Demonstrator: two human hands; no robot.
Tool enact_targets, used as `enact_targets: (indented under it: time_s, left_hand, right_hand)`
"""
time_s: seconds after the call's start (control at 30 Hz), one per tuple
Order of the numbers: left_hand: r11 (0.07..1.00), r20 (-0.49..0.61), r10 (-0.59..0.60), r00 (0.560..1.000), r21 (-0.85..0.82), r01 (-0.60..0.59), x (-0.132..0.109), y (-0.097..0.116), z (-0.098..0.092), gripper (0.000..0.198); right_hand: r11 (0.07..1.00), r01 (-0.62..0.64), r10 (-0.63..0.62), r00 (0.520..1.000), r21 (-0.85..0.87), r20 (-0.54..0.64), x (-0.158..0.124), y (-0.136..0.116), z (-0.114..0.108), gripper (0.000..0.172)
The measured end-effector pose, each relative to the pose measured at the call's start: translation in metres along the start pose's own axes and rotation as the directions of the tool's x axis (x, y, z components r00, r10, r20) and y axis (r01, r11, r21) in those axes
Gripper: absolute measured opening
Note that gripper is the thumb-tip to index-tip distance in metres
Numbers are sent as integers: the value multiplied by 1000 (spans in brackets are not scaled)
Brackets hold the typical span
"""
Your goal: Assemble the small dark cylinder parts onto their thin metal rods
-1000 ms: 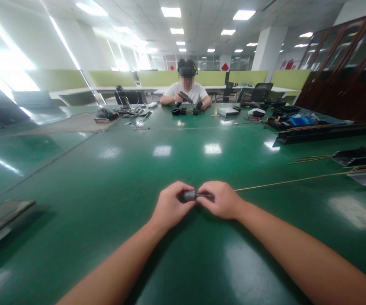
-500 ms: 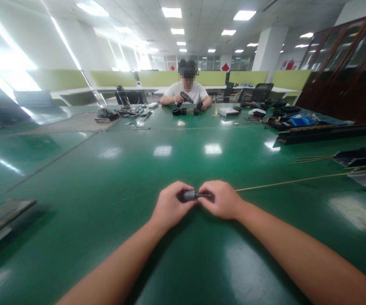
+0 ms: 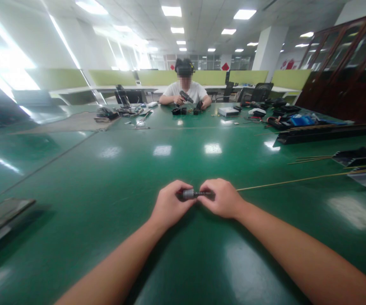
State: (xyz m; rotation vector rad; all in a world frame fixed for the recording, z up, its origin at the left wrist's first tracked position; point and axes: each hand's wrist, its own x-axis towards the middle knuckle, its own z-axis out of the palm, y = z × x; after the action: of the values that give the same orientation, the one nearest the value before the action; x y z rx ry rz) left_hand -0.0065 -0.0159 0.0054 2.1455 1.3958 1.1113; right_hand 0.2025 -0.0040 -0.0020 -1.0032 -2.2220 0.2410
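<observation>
Just above the green table, my left hand [image 3: 169, 204] is closed around a small grey-and-black cylinder [image 3: 188, 194], thumb and fingers pinching its sides. From the cylinder's right end, a thin dark ridged shaft [image 3: 201, 193] points toward my right hand [image 3: 222, 200]. That hand pinches the shaft between thumb and forefinger, and its palm side is hidden. A thin yellow rod [image 3: 275, 184] runs from behind my right wrist to the right; whether it touches the hand I cannot tell.
Black channel-shaped trays [image 3: 361, 154] with thin rods stand at the right. A flat panel [image 3: 4, 216] lies at the left edge. Across the green table [image 3: 132, 165], a co-worker [image 3: 185, 91] holds a power drill [image 3: 186, 97] near black parts. Tools and cables [image 3: 278, 112] clutter the far right.
My hands and the cylinder stay almost in place, with only a slight shift. The co-worker's head has moved slightly to the left and the drill has shifted a little.
</observation>
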Motion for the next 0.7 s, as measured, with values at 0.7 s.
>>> enact_targets:
  time_s: [0.7]
  left_hand:
    - [1000, -36, -13, 999, -11, 12, 1, -3, -2, 21]
  right_hand:
    - [998, -51, 50, 998, -39, -28, -1, 0, -2, 9]
